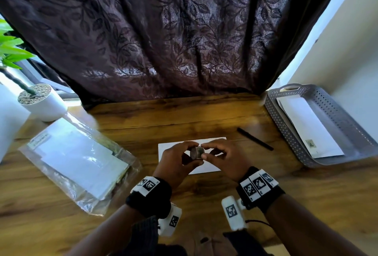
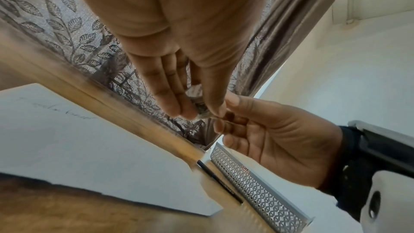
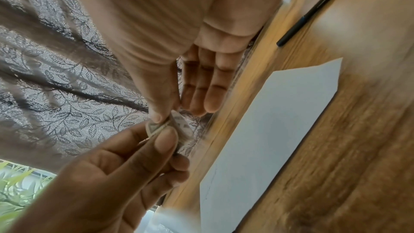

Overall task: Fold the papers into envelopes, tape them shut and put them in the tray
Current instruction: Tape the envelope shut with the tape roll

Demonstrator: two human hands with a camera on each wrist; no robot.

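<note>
Envelope point(image 1: 212, 164), white and flat, lies on the wooden table point(image 1: 143, 124) directly under both hands in the head view; the left hand point(image 1: 176, 161) and right hand point(image 1: 219, 158) meet above it, together pinching a small roll of stamps point(image 1: 196, 152). A black pen point(image 1: 254, 138) lies to the right, and further right the grey perforated tray point(image 1: 347, 130) holds finished envelopes point(image 1: 306, 124). At near left sits a clear bag of papers point(image 1: 77, 159), with a potted plant point(image 1: 41, 102) behind. From the left wrist, thumb and fingertips point(image 2: 179, 109) grip the roll. From the right wrist, thumb and forefinger nip a stamp's edge point(image 3: 156, 127).
</note>
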